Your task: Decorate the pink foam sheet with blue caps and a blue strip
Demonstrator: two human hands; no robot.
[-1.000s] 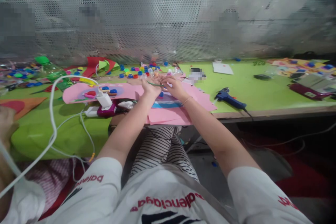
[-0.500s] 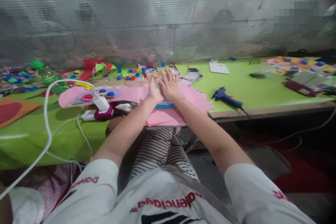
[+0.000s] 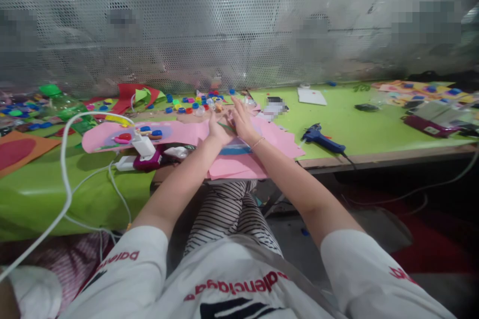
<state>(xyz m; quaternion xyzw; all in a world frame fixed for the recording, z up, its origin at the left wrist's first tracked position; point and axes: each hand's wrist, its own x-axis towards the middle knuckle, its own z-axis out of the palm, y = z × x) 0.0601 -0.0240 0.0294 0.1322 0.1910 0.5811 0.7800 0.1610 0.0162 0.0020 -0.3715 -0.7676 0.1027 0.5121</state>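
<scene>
Pink paper [image 3: 239,165] lies in front of me at the table's near edge, with a blue patch [image 3: 236,148] on it under my wrists. Over the paper, my left hand [image 3: 220,129] is open, palm turned inward and thumb up. Close beside it is my right hand [image 3: 242,123], also open with its fingers stretched forward. A small green shape [image 3: 226,128] shows between the two hands; whether it is loose or part of the paper I cannot tell. My hands cover the middle of the sheet.
A blue glue gun [image 3: 324,139] lies to the right. On the left are a pink cut-out [image 3: 183,133] with bottle caps, a white charger [image 3: 144,147] on a purple power strip [image 3: 149,160], and a looping white cable [image 3: 66,179]. Loose caps [image 3: 187,107] and a green bottle [image 3: 60,102] sit farther back.
My hands overlapped with the fingers spread; now they have drawn apart slightly, the right one tilted more on its edge. More of the green shape shows between them.
</scene>
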